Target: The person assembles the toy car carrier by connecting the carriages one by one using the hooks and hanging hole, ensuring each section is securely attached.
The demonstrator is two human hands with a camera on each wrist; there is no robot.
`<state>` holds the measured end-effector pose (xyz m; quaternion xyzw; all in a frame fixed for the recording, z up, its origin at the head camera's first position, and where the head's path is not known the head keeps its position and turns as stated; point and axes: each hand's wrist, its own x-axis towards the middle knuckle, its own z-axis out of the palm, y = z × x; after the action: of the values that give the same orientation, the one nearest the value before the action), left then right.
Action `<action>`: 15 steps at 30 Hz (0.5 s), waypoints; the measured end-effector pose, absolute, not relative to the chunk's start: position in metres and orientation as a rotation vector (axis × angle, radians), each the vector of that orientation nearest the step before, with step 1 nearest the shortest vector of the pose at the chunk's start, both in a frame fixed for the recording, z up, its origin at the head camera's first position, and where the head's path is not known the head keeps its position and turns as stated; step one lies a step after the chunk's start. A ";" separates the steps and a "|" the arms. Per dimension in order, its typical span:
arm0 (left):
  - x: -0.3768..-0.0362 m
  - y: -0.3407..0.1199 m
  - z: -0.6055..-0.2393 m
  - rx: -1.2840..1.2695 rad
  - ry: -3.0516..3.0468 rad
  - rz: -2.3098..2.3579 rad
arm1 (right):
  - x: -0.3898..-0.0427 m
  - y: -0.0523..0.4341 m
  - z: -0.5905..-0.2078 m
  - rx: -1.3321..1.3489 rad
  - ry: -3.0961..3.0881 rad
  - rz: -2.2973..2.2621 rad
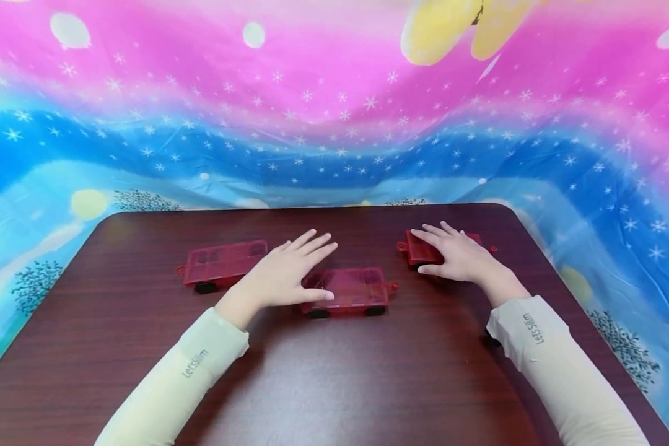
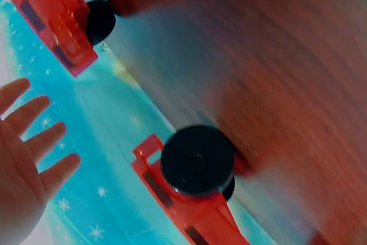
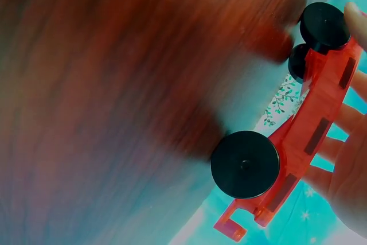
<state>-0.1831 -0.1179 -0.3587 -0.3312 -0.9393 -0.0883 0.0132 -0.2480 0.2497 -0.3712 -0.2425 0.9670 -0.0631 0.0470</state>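
Three see-through red toy wagon bases with black wheels stand on a brown wooden table. My left hand (image 1: pixel 281 272), fingers straight and spread, is over the gap between the left base (image 1: pixel 223 263) and the middle base (image 1: pixel 362 288), covering part of each. In the left wrist view this hand (image 2: pixel 20 164) appears apart from the two bases in sight. Over the right base (image 1: pixel 420 248) is my right hand (image 1: pixel 459 254), its fingers spread, hiding much of it. In the right wrist view the fingers lie behind that base (image 3: pixel 312 110); whether they touch it I cannot tell.
The brown table (image 1: pixel 323 378) has rounded far corners. Behind and beside it hangs a pink and blue patterned cloth (image 1: pixel 334 111). Small hitch loops stick out from the ends of the bases. Something small and black (image 1: pixel 493 338) shows beneath the right sleeve cuff.
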 end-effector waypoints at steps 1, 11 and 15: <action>-0.183 -0.117 -0.360 -1.049 -2.934 -0.285 | -0.248 0.250 -0.372 -0.751 2.951 -0.185; -0.181 -0.111 -0.366 -1.096 -3.043 -0.311 | -0.250 0.250 -0.372 -0.801 2.950 -0.166; -0.181 -0.111 -0.367 -1.120 -3.079 -0.331 | -0.250 0.251 -0.372 -0.803 2.935 -0.166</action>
<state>-0.1809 -0.1110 -0.3671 -0.3390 -0.9323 -0.1004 -0.0756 -0.2505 0.2509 -0.3719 -0.2631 0.9621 -0.0544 0.0471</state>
